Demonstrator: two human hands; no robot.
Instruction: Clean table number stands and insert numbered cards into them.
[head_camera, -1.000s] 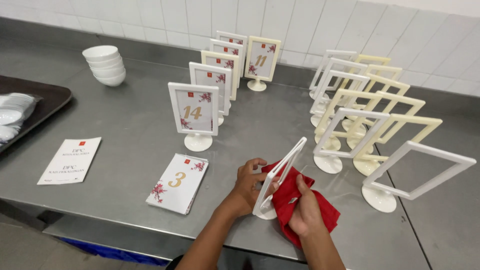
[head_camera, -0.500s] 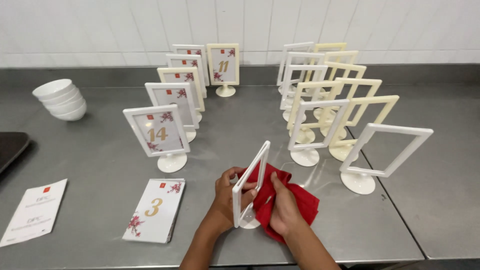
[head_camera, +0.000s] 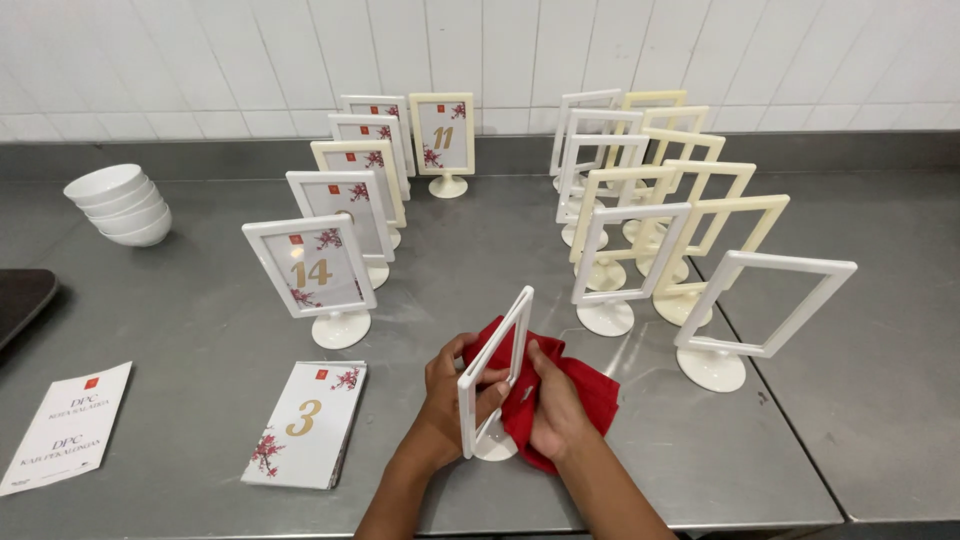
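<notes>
One empty white frame (head_camera: 495, 375) stands on the table (head_camera: 200, 330) between my hands, left hand (head_camera: 450, 395) fingers clamped on its edge, right hand (head_camera: 555, 405) fingers pressing the red cloth (head_camera: 585, 385) to it; filled frames (head_camera: 312, 268) stand left, empty frames (head_camera: 640, 200) right.

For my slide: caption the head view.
Left hand steadies a white frame; right hand presses a red cloth against it.
</notes>
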